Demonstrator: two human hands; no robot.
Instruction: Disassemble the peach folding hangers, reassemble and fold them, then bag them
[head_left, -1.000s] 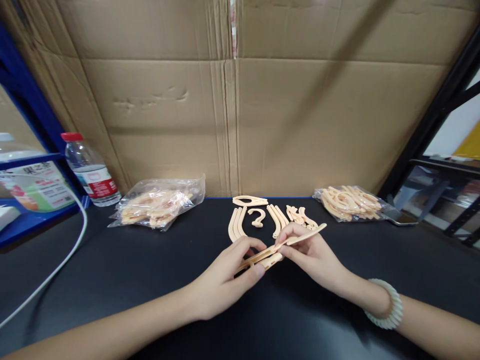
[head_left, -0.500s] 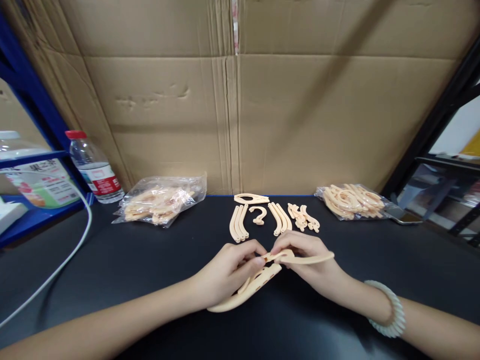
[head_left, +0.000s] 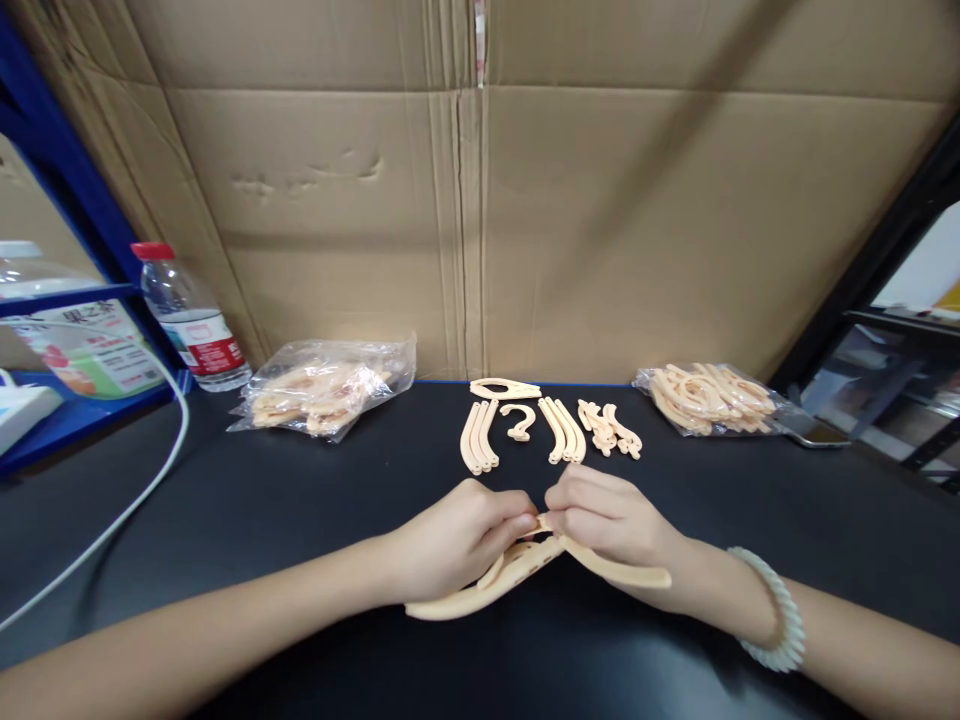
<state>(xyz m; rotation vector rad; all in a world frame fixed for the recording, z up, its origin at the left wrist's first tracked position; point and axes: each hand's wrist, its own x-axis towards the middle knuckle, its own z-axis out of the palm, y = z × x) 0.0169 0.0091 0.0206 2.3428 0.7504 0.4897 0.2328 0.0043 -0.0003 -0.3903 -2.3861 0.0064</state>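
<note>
My left hand (head_left: 465, 540) is closed around a cream slotted curved piece (head_left: 487, 592), whose long arm slopes down to the left below the fingers. My right hand (head_left: 622, 520), with a beaded bracelet on the wrist, grips a second cream curved arm (head_left: 619, 570) that points right. Both hands' fingertips nearly meet where the two pieces come together, and the fingers partly hide that joint. Beyond the hands lie curved strips (head_left: 480, 437) on the left, a hook (head_left: 517, 420) in the middle, more curved strips (head_left: 562, 430) and small connector pieces (head_left: 611, 430) on the right.
An oval cream piece (head_left: 504, 388) lies at the table's back edge. Plastic bags of parts lie at the back left (head_left: 322, 390) and back right (head_left: 709, 397). A bottle (head_left: 199, 330) stands far left, near a white cable (head_left: 142, 495). Cardboard (head_left: 337, 220) rises behind.
The right curved piece has swung down, its free end now lower, and its inner end meets the left piece. My right fingers have curled in more tightly. The camera view has shifted slightly.
</note>
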